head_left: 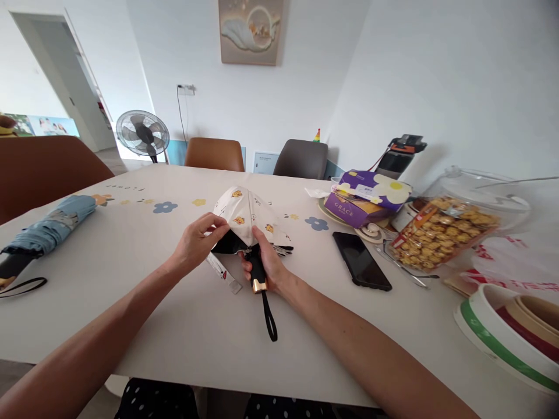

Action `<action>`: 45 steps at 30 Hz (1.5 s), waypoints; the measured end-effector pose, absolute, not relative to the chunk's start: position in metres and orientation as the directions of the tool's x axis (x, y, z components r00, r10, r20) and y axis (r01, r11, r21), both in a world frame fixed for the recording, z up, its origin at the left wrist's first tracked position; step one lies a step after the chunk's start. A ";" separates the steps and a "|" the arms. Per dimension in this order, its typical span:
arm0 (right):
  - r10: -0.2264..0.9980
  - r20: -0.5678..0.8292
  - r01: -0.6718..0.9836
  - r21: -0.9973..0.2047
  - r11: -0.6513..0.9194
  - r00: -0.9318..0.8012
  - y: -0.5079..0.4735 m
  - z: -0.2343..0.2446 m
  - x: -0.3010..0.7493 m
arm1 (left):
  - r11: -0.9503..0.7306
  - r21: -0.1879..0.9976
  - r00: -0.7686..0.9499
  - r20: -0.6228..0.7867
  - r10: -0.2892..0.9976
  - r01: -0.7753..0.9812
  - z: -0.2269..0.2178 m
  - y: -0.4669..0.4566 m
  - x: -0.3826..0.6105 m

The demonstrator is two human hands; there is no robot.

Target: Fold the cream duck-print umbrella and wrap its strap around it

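Observation:
A white folding umbrella (244, 212) with small orange bear prints lies over the table, its canopy loose and pointing away from me. My right hand (268, 256) is wrapped round the black handle near the canopy's base; a gold band and a black wrist loop (269, 317) stick out below it. My left hand (203, 235) pinches the canopy's edge on the left side, thumb against fingers. Beneath the canopy, black lining and some rib ends show. The umbrella's strap (223, 272), white with a small red print, hangs down onto the table on the left.
A folded blue umbrella (56, 224) lies at the left on the table (144, 326). To the right are a black phone (361, 260), glasses (406, 267), a purple box (353, 209), a tilted snack jar (445, 227) and tape rolls (493, 337). Chairs (213, 154) and a fan (143, 134) stand beyond.

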State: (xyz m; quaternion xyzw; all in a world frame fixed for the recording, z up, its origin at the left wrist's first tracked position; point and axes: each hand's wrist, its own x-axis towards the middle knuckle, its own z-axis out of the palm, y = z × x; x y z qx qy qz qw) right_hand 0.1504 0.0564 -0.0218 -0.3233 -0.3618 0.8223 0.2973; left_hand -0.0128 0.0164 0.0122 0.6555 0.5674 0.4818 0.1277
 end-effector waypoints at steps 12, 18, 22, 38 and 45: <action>0.751 -0.278 -0.218 -0.846 -0.487 -0.598 0.052 -0.018 0.150 | -0.381 0.580 0.238 0.309 0.921 0.720 0.004 0.023 -0.023; 0.812 -0.230 -0.190 -0.904 -0.383 -0.537 0.046 -0.020 0.145 | -0.280 0.685 0.107 0.285 0.953 0.673 0.006 0.021 -0.022; 0.803 -0.255 -0.066 -0.938 -0.341 -0.538 0.043 -0.020 0.143 | -0.302 0.715 -0.152 0.495 0.856 0.631 0.005 0.024 -0.021; 0.730 -0.149 0.151 -0.986 -0.063 -0.667 0.019 -0.009 0.136 | -0.001 0.811 -0.606 0.437 0.665 0.584 0.002 0.048 -0.060; 0.768 -0.053 0.199 -0.975 0.098 -0.639 0.013 -0.009 0.133 | 0.159 0.862 -0.693 0.263 0.671 0.481 0.015 0.043 -0.093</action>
